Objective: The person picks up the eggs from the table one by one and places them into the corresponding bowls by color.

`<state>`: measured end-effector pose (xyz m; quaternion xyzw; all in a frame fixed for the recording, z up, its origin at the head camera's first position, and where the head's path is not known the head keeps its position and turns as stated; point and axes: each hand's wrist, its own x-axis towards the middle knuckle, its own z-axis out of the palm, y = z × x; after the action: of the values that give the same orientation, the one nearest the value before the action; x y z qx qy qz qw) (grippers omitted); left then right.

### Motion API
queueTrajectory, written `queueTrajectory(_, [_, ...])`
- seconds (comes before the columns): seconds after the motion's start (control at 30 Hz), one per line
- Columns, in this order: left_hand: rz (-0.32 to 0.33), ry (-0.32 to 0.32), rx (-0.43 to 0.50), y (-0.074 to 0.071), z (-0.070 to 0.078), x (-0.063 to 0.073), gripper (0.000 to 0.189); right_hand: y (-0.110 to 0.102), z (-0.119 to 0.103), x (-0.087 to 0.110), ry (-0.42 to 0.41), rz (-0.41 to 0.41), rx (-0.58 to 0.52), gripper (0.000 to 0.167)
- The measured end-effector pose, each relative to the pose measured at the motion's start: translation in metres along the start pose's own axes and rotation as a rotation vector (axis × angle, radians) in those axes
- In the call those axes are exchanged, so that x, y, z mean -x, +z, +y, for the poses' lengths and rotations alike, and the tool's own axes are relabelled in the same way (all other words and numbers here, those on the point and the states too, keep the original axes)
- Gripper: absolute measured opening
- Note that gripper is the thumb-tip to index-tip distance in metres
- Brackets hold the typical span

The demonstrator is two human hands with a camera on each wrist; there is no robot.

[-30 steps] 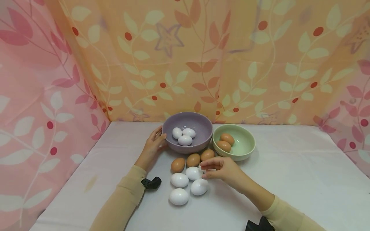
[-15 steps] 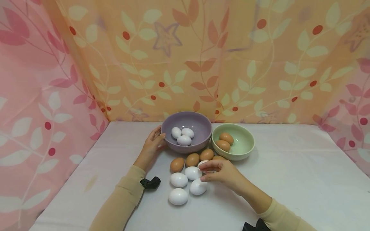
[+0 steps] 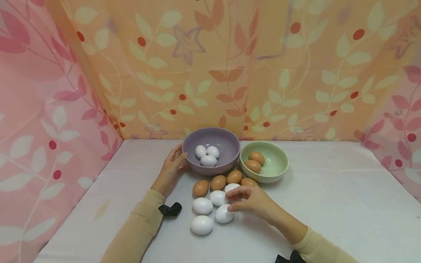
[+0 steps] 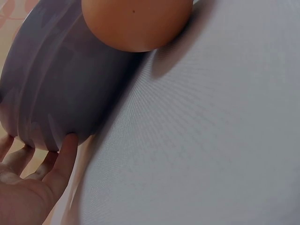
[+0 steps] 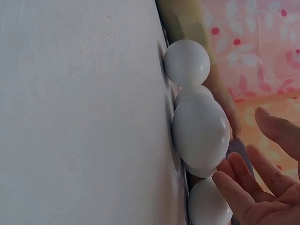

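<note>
Right hand (image 3: 253, 202) has edged back toward the person, baring a brown egg (image 3: 248, 181) just beyond it. Thumb and fingers wide apart, grip empty, thumb by a white egg (image 3: 222, 215). Four more white eggs (image 3: 202, 206) near its fingers; three brown eggs (image 3: 218, 183) farther out. Beyond these, purple bowl (image 3: 227, 146), left hand (image 3: 172, 166) touching its side with extended fingers; green bowl (image 3: 275, 160) beside it.

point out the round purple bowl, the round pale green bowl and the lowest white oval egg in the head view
Round purple bowl (image 3: 228, 148), head view, bare inside
Round pale green bowl (image 3: 275, 159), head view, bare inside
Lowest white oval egg (image 3: 201, 225), head view, shell's middle
</note>
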<state>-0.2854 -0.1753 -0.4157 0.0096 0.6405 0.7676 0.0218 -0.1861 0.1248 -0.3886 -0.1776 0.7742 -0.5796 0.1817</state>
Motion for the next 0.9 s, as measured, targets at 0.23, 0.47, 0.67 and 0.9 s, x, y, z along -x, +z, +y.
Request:
queueTrajectory(0.23, [-0.001,0.01,-0.014,-0.001,0.0,0.0,0.061,0.001,0.002,0.001,-0.011,-0.037,-0.006,0.04])
queueTrajectory(0.47, [0.0,-0.003,-0.02,-0.001,-0.001,-0.002,0.061,0.002,0.007,0.0,-0.025,-0.061,0.019,0.038])
queueTrajectory(0.67, [0.002,-0.004,0.006,0.0,-0.002,-0.002,0.062,0.003,0.009,0.0,0.016,-0.048,0.056,0.038])
queueTrajectory(0.9, [0.007,-0.004,0.028,0.001,-0.002,-0.001,0.061,0.005,0.011,0.0,0.024,-0.063,0.077,0.04])
